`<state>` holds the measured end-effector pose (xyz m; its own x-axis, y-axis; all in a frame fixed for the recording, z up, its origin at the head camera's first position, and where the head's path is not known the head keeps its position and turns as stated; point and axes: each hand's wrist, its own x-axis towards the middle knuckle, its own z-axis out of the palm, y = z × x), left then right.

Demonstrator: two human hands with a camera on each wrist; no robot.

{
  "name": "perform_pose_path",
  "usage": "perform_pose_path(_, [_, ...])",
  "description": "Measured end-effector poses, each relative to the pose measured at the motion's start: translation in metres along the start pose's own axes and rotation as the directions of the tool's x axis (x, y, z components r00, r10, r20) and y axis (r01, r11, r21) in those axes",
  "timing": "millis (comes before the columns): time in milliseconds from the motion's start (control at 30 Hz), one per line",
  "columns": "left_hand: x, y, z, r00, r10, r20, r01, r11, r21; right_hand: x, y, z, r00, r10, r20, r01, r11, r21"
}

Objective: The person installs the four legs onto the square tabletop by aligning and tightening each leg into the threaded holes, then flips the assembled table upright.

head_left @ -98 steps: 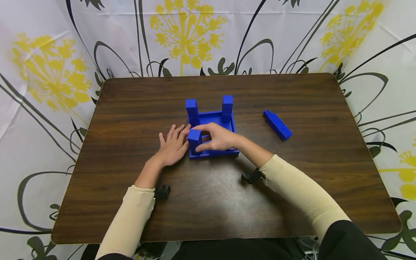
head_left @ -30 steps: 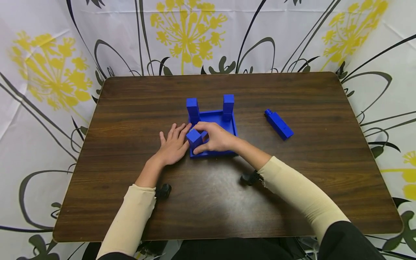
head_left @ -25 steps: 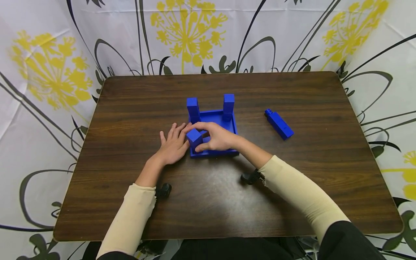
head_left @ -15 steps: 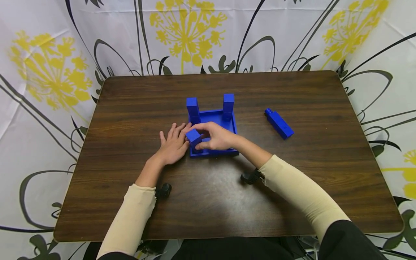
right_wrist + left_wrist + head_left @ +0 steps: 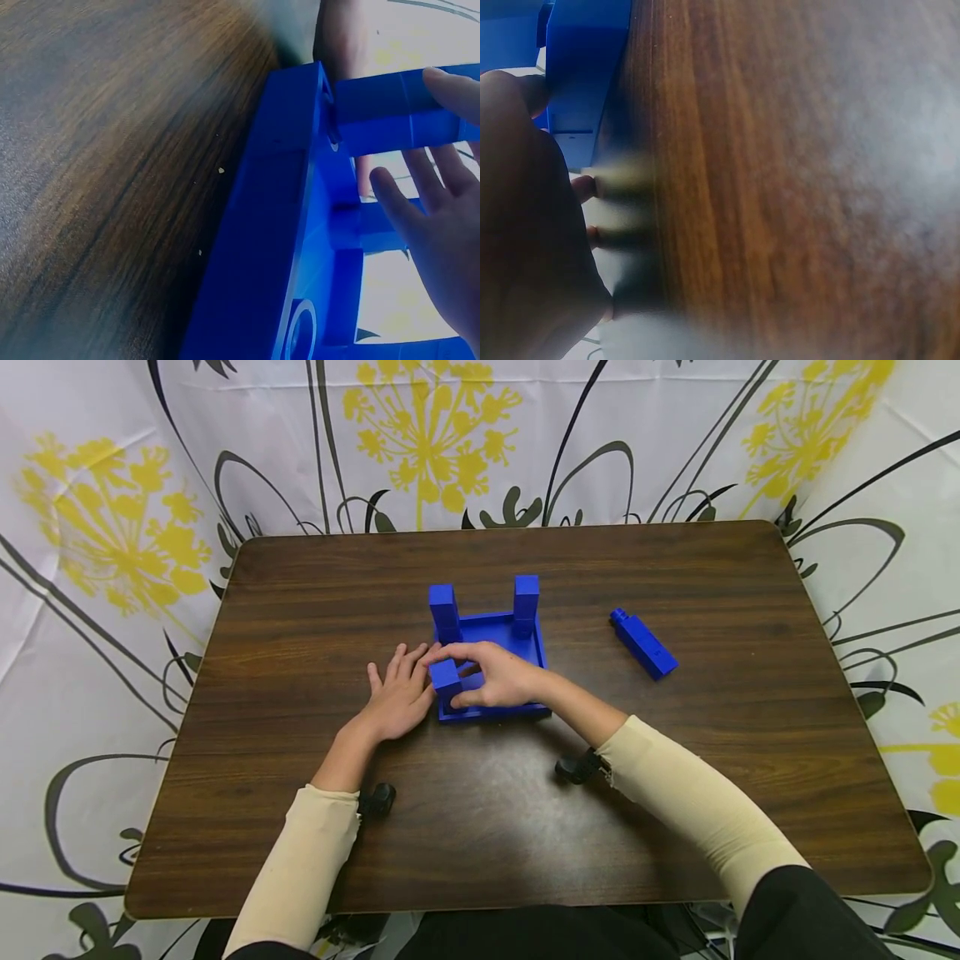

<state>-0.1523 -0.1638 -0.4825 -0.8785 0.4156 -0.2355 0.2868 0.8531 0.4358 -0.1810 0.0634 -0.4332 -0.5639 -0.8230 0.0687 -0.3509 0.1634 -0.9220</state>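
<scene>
A shallow blue square frame [image 5: 498,711] with raised walls lies on the table. Square blue legs stand upright at its far left corner [image 5: 446,614] and far right corner [image 5: 526,607]. My right hand [image 5: 510,680] grips a third blue leg [image 5: 446,678] at the near left corner, thumb on one side and fingers on the other. In the right wrist view this leg [image 5: 375,112] is nearly square to the frame; whether it is seated cannot be told. A round socket [image 5: 301,330] shows at another corner. My left hand [image 5: 399,700] rests with spread fingers against the frame's left side.
A loose blue leg [image 5: 643,645] with a round stub at one end lies on the brown wooden table [image 5: 600,843], right of the frame. A flower-patterned curtain [image 5: 285,435] hangs round the table's back and sides.
The leg in my right hand was tilted about a second ago and now stands straighter. My right fingers have shifted slightly round it. My left hand stays where it was.
</scene>
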Motion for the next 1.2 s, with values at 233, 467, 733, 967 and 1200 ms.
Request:
perform_pose_path(233, [0.000,0.000,0.000,1.000,0.008,-0.004,-0.008,1.000,0.002,0.000,0.004,-0.002,0.992,-0.049,0.120,0.030,0.987,0.156])
perform_pose_path(467, [-0.001,0.001,0.000,1.000,0.006,-0.004,-0.006,1.000,-0.008,0.000,0.004,-0.002,0.993,-0.017,0.119,0.002,0.992,0.129])
perform_pose_path(733, [-0.001,-0.001,0.001,1.000,0.005,-0.005,-0.005,1.000,-0.015,0.001,0.002,0.000,0.997,0.067,0.029,-0.067,0.998,0.017])
perform_pose_path(967, [0.001,0.000,0.001,1.000,-0.008,-0.001,0.008,1.000,-0.020,0.003,0.001,0.004,0.996,0.077,-0.043,-0.078,0.997,-0.022])
perform_pose_path(1200, [0.001,0.000,0.001,1.000,-0.012,0.005,0.012,1.000,-0.016,0.004,0.002,0.008,0.993,0.070,-0.100,-0.079,0.993,-0.092])
